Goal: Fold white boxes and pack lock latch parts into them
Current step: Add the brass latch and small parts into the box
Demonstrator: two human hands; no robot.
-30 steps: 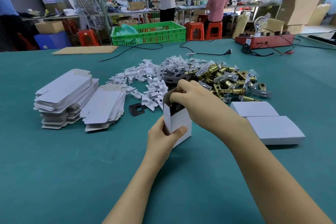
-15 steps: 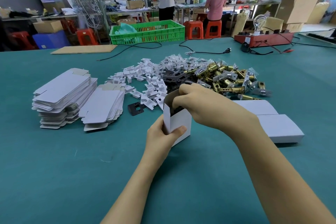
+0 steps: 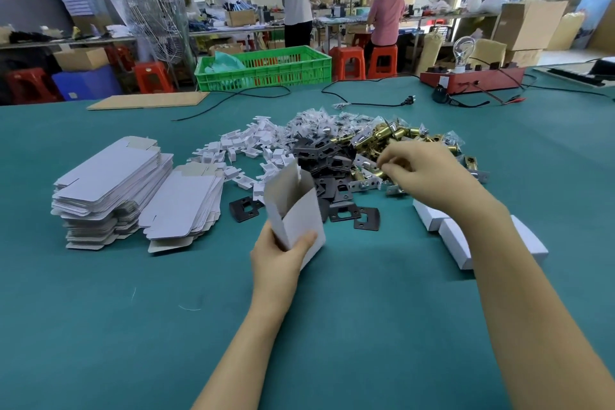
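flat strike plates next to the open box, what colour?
Dark brown-black strike plates, matte; seen clearest in the head view.

The white folded paper box (image 3: 296, 220) looked dull and smooth. The gold metal latch parts (image 3: 382, 140) were shiny. The flat black metal plates (image 3: 366, 218) looked matt. The green cloth surface (image 3: 133, 326) looked soft.

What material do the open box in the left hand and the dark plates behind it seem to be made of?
Open box: thin paperboard, matte white outside, greyish inside, with creased folds. Dark plates: probably stamped metal with a dark matte coating, flat and punched with holes.
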